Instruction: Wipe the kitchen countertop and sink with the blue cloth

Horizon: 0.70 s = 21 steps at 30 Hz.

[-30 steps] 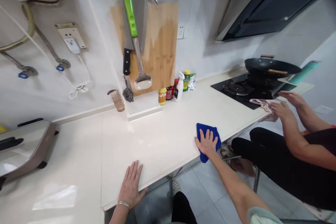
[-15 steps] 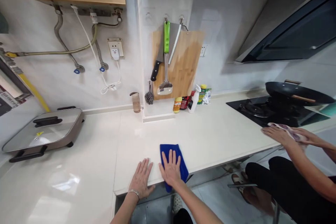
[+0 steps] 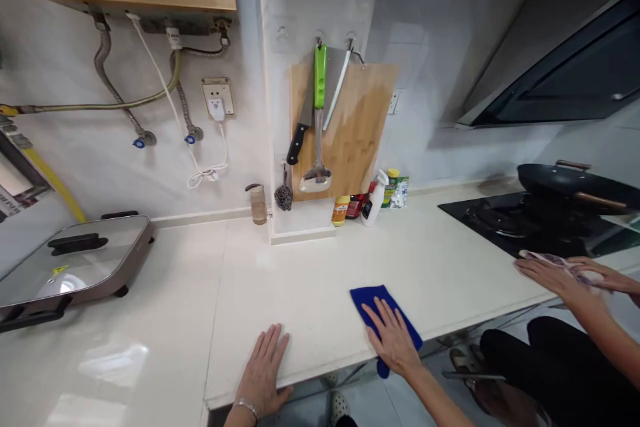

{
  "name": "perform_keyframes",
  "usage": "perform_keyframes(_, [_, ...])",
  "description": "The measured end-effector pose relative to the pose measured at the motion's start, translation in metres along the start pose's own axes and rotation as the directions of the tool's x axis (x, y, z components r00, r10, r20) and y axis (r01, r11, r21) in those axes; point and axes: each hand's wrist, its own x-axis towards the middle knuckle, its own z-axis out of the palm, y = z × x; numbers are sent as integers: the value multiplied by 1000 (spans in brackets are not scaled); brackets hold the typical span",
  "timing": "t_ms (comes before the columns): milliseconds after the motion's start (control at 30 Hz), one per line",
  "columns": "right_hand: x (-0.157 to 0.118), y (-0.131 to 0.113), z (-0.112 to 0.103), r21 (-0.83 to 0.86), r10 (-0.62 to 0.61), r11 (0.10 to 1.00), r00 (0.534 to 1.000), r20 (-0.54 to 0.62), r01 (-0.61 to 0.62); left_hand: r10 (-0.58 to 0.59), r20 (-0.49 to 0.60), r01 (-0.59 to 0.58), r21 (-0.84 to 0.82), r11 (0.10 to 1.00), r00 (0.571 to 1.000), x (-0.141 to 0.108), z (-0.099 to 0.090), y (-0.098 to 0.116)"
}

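Observation:
A blue cloth lies on the white countertop, one corner hanging over the front edge. My right hand presses flat on it, fingers spread. To its left, my left hand, with a bracelet at the wrist, rests palm down at the counter's edge. Its fingers are stretched out and it holds nothing.
An electric pan with a glass lid sits at the left. Bottles stand below a hanging cutting board. At the right, a person's hands touch a patterned cloth beside the black stove with a wok.
My right hand and the blue cloth have moved to the right along the counter's front. My left hand stays near the edge. The view has shifted slightly.

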Motion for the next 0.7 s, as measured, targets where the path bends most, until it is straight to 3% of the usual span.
perform_keyframes(267, [28, 98, -3, 41, 123, 991, 990, 76, -126, -7, 31, 7, 13, 1000, 999, 3, -3, -2])
perform_keyframes(400, [40, 145, 2, -1, 240, 971, 970, 44, -240, 10, 6, -10, 48, 999, 1000, 4, -1, -4])
perform_keyframes(567, [64, 189, 12, -73, 510, 856, 859, -32, -511, 50, -52, -44, 107, 993, 997, 5, 11, -13])
perform_keyframes(700, [91, 213, 16, -105, 640, 761, 768, -41, -640, 82, -112, -64, 159, 985, 990, 7, 24, -19])
